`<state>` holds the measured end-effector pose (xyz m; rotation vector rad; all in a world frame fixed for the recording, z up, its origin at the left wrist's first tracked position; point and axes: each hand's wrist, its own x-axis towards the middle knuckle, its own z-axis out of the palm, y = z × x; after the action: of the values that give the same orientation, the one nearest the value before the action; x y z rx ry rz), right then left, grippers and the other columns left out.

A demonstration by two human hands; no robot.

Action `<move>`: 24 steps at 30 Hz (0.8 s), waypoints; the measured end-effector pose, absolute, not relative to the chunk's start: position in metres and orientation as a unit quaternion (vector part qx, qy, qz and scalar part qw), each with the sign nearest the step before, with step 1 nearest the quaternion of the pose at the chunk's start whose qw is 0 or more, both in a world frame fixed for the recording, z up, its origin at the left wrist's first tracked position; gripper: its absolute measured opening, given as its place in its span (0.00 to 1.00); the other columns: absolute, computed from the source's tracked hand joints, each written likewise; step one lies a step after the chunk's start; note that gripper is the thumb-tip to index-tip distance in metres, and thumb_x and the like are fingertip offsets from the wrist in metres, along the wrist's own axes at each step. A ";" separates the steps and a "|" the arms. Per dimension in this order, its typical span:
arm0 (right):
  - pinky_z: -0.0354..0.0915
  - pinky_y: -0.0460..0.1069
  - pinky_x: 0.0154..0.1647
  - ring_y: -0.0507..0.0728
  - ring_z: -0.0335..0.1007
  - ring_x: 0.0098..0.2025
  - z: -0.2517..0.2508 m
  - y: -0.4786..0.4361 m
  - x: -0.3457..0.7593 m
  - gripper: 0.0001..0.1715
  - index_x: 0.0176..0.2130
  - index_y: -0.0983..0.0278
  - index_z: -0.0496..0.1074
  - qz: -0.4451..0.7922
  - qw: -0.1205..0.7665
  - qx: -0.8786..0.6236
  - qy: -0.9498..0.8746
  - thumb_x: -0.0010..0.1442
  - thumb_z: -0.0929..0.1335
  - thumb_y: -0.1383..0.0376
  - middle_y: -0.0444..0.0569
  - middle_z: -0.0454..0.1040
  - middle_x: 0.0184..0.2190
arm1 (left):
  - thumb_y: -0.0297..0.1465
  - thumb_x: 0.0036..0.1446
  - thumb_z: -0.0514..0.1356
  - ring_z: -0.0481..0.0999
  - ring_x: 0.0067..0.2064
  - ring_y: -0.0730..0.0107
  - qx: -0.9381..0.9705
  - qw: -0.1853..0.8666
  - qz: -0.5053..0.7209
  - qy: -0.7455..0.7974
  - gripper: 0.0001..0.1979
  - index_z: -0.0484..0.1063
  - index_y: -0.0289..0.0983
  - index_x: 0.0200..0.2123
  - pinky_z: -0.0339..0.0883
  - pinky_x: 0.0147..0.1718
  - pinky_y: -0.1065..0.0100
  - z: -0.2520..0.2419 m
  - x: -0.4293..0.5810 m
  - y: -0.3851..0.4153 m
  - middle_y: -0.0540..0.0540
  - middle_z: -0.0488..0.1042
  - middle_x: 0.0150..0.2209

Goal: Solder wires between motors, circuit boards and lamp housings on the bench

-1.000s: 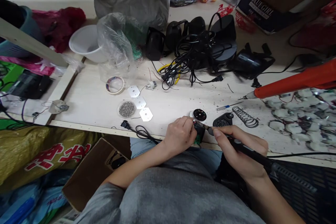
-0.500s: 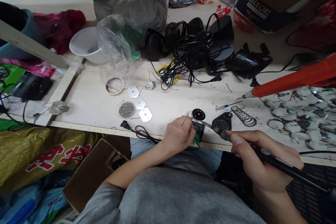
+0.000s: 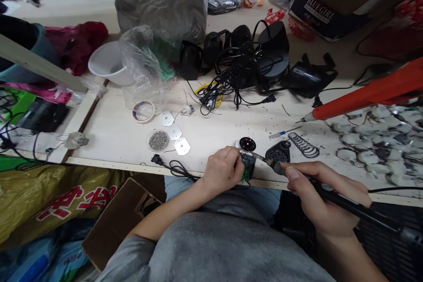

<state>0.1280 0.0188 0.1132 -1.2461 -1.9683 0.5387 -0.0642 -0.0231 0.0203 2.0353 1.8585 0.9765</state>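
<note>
There are three flat plates (image 3: 172,130), one tape roll (image 3: 143,120), one spring (image 3: 302,145) and one soldering iron (image 3: 337,198).

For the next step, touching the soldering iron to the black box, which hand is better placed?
Right, I'd judge: the right hand grips the soldering iron, its tip near the black box, while the left hand is occupied at the box's left side.

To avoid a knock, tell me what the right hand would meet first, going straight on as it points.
Led by the slim black soldering iron, the right hand would probably meet the black boxy casing with the green circuit board, near its upper edge; depth is unclear, so it might pass above.
</note>
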 end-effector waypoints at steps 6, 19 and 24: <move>0.67 0.46 0.23 0.50 0.71 0.20 0.110 0.023 0.128 0.06 0.34 0.58 0.78 0.204 0.372 -0.445 -0.788 0.65 0.71 0.64 0.39 0.77 0.23 | 0.27 0.65 0.53 0.81 0.38 0.66 0.693 0.108 0.331 0.631 0.06 0.68 0.39 0.36 0.77 0.39 0.66 0.022 -0.065 -0.022 0.44 0.79 0.36; 0.67 0.44 0.22 0.50 0.73 0.20 0.103 0.032 0.123 0.09 0.32 0.60 0.76 0.205 0.356 -0.395 -0.822 0.66 0.69 0.66 0.41 0.78 0.24 | 0.25 0.63 0.53 0.78 0.38 0.65 0.701 0.117 0.315 0.629 0.06 0.67 0.39 0.34 0.77 0.37 0.66 0.021 -0.064 -0.017 0.43 0.76 0.38; 0.65 0.43 0.20 0.48 0.71 0.19 0.102 0.034 0.119 0.08 0.33 0.60 0.76 0.208 0.353 -0.391 -0.824 0.66 0.69 0.67 0.39 0.77 0.23 | 0.25 0.63 0.53 0.77 0.35 0.67 0.698 0.129 0.313 0.631 0.06 0.66 0.39 0.33 0.74 0.33 0.69 0.027 -0.066 -0.014 0.45 0.74 0.35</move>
<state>0.1194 0.0339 0.1018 -1.0125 -2.1314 0.5388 -0.0656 -0.0139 0.0270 2.0286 1.8360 0.9101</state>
